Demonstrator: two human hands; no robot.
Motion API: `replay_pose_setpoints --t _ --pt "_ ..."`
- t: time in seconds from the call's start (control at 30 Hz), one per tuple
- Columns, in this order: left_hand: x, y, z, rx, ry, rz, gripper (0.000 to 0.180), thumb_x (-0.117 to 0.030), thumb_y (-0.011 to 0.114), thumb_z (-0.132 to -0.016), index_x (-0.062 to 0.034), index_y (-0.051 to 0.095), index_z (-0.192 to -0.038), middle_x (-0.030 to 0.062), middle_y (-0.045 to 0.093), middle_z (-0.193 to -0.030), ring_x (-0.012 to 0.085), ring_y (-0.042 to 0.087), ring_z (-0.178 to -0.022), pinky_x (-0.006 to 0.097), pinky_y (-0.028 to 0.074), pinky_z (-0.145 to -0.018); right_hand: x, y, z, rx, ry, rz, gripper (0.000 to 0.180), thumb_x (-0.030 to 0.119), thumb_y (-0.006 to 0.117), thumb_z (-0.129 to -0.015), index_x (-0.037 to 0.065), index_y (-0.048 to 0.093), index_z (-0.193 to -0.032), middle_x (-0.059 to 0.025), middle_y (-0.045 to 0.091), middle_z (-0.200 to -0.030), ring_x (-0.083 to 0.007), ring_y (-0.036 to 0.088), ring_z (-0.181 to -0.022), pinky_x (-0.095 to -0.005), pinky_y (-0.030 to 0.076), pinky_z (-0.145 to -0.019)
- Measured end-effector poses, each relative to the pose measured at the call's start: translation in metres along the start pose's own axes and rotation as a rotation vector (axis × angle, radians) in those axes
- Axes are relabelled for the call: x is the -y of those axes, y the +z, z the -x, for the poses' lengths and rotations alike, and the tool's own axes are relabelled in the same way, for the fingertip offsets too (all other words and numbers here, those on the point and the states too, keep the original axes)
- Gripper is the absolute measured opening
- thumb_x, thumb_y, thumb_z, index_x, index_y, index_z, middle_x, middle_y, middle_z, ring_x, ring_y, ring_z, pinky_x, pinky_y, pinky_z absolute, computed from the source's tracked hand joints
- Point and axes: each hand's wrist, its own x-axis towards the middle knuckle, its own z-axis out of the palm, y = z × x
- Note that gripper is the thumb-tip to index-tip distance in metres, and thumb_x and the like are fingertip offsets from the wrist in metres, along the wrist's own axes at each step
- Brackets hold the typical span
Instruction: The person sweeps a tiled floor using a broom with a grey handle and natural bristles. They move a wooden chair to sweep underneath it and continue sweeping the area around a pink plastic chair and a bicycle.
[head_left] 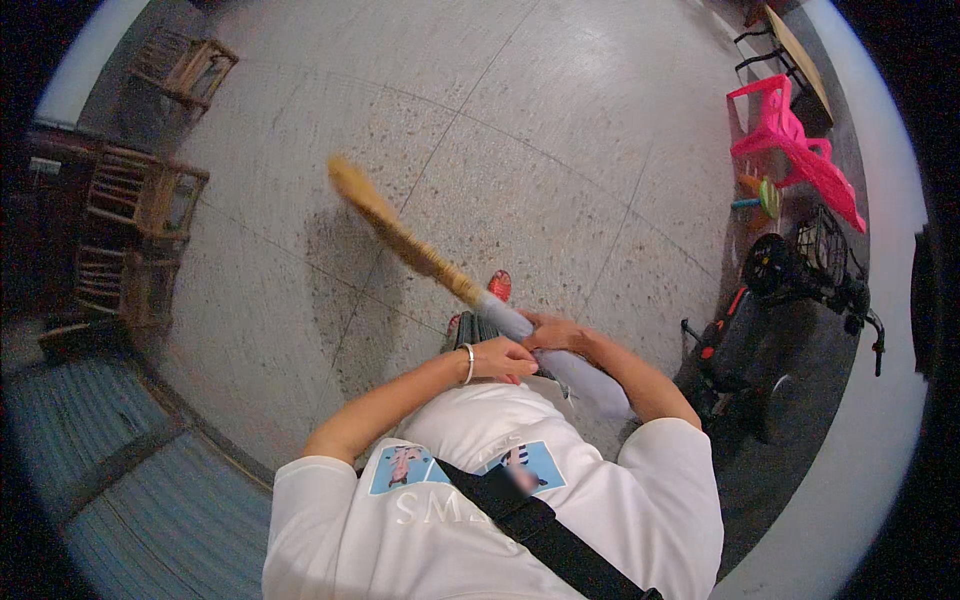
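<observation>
A long, slim yellow-brown straw-like bundle (405, 243), resembling a broom, slants from my waist up to the left over the floor. Its far tip is blurred. The near part is covered by a pale grey-white wrap (590, 385) that hangs past my hands to the right. My right hand (552, 333) is closed around the wrapped part. Close beside it, my left hand (503, 358), with a white bracelet at the wrist, has its fingers curled against the wrap. Some of its fingertips are hidden.
Wooden chairs (140, 200) line the left side, near a blue ribbed mat (130, 480). Along the right wall stand a bright pink plastic chair (795, 145) and a black scooter-like vehicle (765, 330). My red shoe (499, 285) shows on the speckled floor (560, 190).
</observation>
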Motion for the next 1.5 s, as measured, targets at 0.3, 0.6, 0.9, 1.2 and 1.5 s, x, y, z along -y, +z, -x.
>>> replay_pose_setpoints --t 0.3,0.6,0.9,1.2,1.5 --pt "0.040 -0.002 0.023 -0.317 0.042 0.250 0.047 -0.027 0.058 -0.081 -0.0022 0.045 -0.119 0.0066 0.058 -0.090 0.0117 0.057 -0.071 0.024 0.049 -0.063 -0.079 0.004 -0.011 0.100 0.058 0.091 0.062 0.023 0.068 -0.058 0.001 0.047 -0.111 -0.0129 0.059 -0.090 -0.0225 0.058 -0.078 -0.0328 0.048 -0.066" --pt "0.034 0.005 -0.008 -0.459 0.113 0.429 0.050 -0.019 0.057 -0.081 -0.0037 0.038 -0.125 0.0109 0.058 -0.093 0.0152 0.059 -0.070 0.024 0.050 -0.059 -0.145 -0.132 -0.011 -0.406 0.173 -0.078 0.061 0.023 0.069 -0.056 0.000 0.045 -0.106 -0.0144 0.057 -0.089 -0.0265 0.057 -0.076 -0.0371 0.047 -0.065" --pt "0.010 0.009 -0.029 -0.546 0.172 0.531 0.050 -0.017 0.056 -0.081 -0.0004 0.038 -0.124 0.0124 0.057 -0.093 0.0165 0.060 -0.073 0.025 0.051 -0.063 -0.090 -0.129 -0.067 -0.390 -0.167 -0.111 0.051 0.016 0.067 -0.056 0.003 0.048 -0.102 -0.0080 0.054 -0.079 -0.0184 0.053 -0.068 -0.0317 0.045 -0.060" --pt "-0.011 0.000 -0.056 -0.773 0.178 0.567 0.026 -0.010 0.055 -0.078 -0.0025 0.052 -0.103 0.0096 0.058 -0.090 0.0145 0.060 -0.070 0.024 0.052 -0.059 -0.060 -0.065 -0.153 0.196 -0.594 0.381 0.046 0.024 0.059 -0.067 0.007 0.053 -0.110 -0.0076 0.060 -0.084 -0.0197 0.056 -0.075 -0.0355 0.046 -0.069" --pt "-0.017 0.000 -0.061 -0.861 0.176 0.693 0.029 -0.010 0.055 -0.079 -0.0044 0.049 -0.107 0.0094 0.058 -0.088 0.0167 0.061 -0.070 0.026 0.052 -0.060 -0.052 -0.164 -0.121 0.257 -0.230 0.208 0.032 0.016 0.059 -0.069 0.011 0.055 -0.100 -0.0037 0.060 -0.094 -0.0195 0.056 -0.089 -0.0367 0.036 -0.090"
